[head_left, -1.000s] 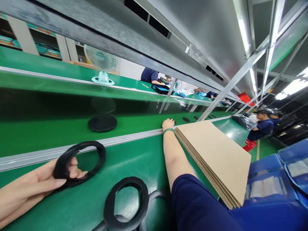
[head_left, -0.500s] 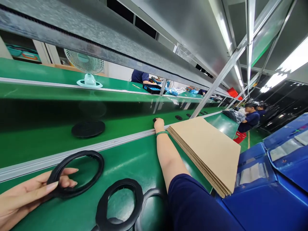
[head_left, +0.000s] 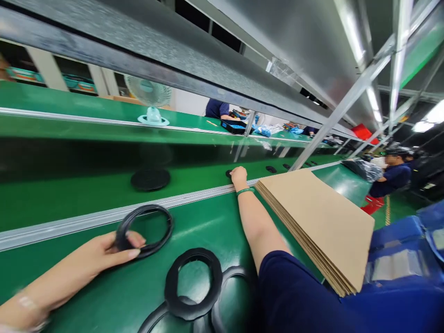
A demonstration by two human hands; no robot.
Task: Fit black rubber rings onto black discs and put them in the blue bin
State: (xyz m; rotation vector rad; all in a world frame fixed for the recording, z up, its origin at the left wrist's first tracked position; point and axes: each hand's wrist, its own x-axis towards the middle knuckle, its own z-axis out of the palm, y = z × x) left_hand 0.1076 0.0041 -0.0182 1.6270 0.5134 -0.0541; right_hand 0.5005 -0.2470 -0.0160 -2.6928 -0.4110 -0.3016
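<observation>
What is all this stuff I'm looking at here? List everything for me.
Held ring: one, black, on the near green bench, pinched at its left edge.
Loose rings: at least three, black, overlapping on the near bench by the lower edge.
Round disc: one, black, on the green belt beyond the metal rail.
Small discs: several, black, farther along the belt.
Cardboard sheets: one stack, brown, right of the outstretched arm.
Fan: one, pale teal, on the far bench.
Blue bins: several, far right.
Co-workers: several, dark blue shirts, right and far side.
Left hand: pinching the held ring.
Right hand: green wristband, over a small dark part at the rail.
</observation>
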